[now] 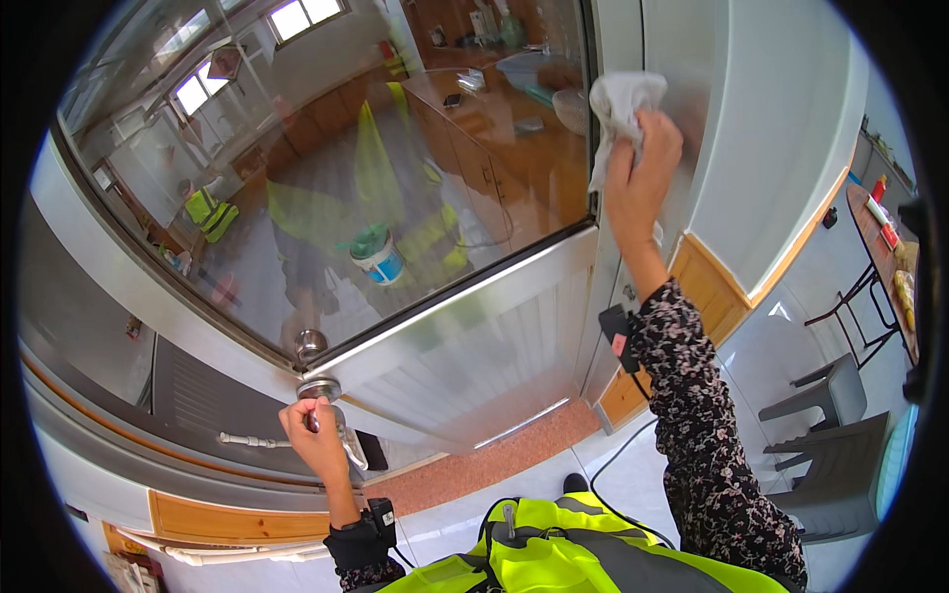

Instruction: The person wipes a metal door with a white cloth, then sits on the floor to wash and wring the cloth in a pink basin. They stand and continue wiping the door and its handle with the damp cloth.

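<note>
My right hand (646,174) grips a crumpled white cloth (626,100) and presses it against the white door frame (621,44), beside the upper part of the glass. Lower left, my left hand (317,437) is closed around the round metal doorknob (319,389), its fingers covering much of it. Between my hands stands a door with a large glass pane (319,215) above a pale ribbed lower panel (489,348). The pane carries reflections of a hi-vis vest over the view of the room behind.
Through the glass show a bucket with a green cloth (378,259), a wooden counter (482,111) and a person in a hi-vis vest (211,211). To the right are grey plastic chairs (845,459) and a table (882,259). A reddish threshold (489,474) runs below the door.
</note>
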### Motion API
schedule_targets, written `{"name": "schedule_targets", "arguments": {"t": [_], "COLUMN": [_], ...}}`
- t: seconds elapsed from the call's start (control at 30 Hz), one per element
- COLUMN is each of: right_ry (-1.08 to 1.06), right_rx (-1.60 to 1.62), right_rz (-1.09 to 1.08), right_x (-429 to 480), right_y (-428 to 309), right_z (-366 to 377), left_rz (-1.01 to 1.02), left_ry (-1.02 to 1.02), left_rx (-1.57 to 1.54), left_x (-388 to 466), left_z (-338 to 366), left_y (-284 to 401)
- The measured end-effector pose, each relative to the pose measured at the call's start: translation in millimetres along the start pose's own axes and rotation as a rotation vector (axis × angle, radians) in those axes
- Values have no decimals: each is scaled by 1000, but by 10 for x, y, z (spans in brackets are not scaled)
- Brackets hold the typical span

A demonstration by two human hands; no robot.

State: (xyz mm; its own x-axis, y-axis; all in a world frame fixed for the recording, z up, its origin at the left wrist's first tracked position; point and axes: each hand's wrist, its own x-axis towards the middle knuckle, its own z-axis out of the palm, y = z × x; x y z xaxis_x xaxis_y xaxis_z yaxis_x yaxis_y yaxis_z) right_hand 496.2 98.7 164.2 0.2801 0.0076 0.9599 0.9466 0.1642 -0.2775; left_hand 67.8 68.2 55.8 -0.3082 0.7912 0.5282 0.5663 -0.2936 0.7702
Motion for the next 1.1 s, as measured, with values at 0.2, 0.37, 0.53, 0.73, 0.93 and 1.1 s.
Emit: {"name": "schedule_targets", "arguments": {"t": [0.2, 0.37, 0.53, 0.73, 0.93, 1.1], "right_ry": [-447, -825, -307, -98, -296, -541], "right_rx": [-82, 119, 192, 4, 155, 200], "right_rz": [327, 709, 342, 39, 469, 860], "right_x": [-1479, -1865, -730, -226, -1588, -1858], "right_y": [-15, 29, -73, -101, -48, -254], "right_z": [-384, -707, -528, -121, -354, -692], "left_rz": [-2, 59, -22, 2, 6, 12], "left_ry": [18, 34, 46, 75, 80, 71], "left_rx": [4, 12, -7, -4, 19, 25], "left_x": [-20, -21, -44, -58, -39, -10], "left_z": [13, 36, 44, 66, 84, 94], "left_y": [17, 44, 46, 16, -40, -72]}}
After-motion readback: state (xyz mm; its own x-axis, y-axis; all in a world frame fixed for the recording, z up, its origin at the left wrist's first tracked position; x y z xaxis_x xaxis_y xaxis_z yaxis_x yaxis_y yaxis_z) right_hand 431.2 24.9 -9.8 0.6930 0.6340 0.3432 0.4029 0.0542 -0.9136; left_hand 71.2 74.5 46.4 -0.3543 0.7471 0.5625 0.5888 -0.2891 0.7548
